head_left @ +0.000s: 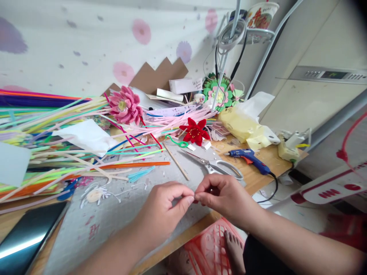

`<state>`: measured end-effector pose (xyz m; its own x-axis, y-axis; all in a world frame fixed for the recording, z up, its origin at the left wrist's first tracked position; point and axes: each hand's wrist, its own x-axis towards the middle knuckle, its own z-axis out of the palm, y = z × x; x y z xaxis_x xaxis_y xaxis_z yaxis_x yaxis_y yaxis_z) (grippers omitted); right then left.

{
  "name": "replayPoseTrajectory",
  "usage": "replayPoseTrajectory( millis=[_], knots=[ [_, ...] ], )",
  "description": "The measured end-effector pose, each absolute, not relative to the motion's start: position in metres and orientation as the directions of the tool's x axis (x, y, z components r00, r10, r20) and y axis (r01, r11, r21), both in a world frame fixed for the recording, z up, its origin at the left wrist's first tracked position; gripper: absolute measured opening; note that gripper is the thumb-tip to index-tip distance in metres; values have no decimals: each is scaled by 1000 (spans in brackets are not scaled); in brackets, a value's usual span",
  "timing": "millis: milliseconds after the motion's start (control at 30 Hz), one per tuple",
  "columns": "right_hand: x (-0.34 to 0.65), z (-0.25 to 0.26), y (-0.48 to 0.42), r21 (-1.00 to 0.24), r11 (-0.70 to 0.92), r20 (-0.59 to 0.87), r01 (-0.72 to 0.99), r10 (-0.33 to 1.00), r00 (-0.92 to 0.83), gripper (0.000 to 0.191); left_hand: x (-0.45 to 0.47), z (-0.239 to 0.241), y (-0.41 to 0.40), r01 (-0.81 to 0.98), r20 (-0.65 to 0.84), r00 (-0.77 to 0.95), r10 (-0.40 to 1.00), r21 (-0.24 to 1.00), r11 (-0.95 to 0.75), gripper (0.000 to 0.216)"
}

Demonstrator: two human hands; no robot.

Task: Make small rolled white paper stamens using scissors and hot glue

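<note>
My left hand point(169, 204) and my right hand point(219, 193) meet fingertip to fingertip over the front edge of a grey mat point(120, 221). Both are closed in a pinch; whatever lies between the fingers is too small or too hidden to make out. Just beyond my right hand lie scissors point(212, 166) with grey handles. A thin wooden stick point(176, 162) rests on the mat. Farther back are a red pipe-cleaner flower point(195, 131), a green curled pipe cleaner point(176, 142) and a pink flower point(125, 105).
Bundles of coloured pipe cleaners point(71, 160) cover the left side. A blue glue gun point(249, 158) with a black cord lies right, near a power strip point(288, 147). A dark phone or tablet point(31, 236) sits front left. Below the table edge is a red plastic basket point(210, 246).
</note>
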<state>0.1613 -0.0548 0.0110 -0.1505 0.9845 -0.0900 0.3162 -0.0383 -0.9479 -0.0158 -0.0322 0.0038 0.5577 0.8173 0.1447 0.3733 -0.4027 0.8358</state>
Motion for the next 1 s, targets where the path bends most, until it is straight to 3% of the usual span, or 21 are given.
replayPoseTrajectory(
  millis=[167, 333, 500, 600, 833, 1000],
  knots=[
    [163, 10, -56, -932, -8, -70, 361, 985, -160, 9, -17, 0, -31, 411, 182, 572, 799, 779, -472, 23],
    [162, 8, -54, -957, -34, -80, 288, 986, -149, 12, -17, 0, -31, 397, 217, 587, 780, 762, -512, 23],
    [166, 5, -50, -981, -191, -191, 26, 950, -247, 30, -15, 6, -31, 303, 82, 569, 818, 904, -302, 22],
    [170, 6, -49, -978, -201, -179, -48, 941, -288, 39, -15, 6, -30, 271, 11, 558, 830, 943, -195, 21],
    [165, 7, -50, -992, -52, -80, 116, 966, -247, 19, -17, 7, -29, 326, -55, 555, 830, 932, -156, 23],
    [164, 9, -50, -994, -55, -72, 95, 980, -186, 27, -17, 5, -28, 239, -36, 538, 842, 965, -111, 21]
  ],
)
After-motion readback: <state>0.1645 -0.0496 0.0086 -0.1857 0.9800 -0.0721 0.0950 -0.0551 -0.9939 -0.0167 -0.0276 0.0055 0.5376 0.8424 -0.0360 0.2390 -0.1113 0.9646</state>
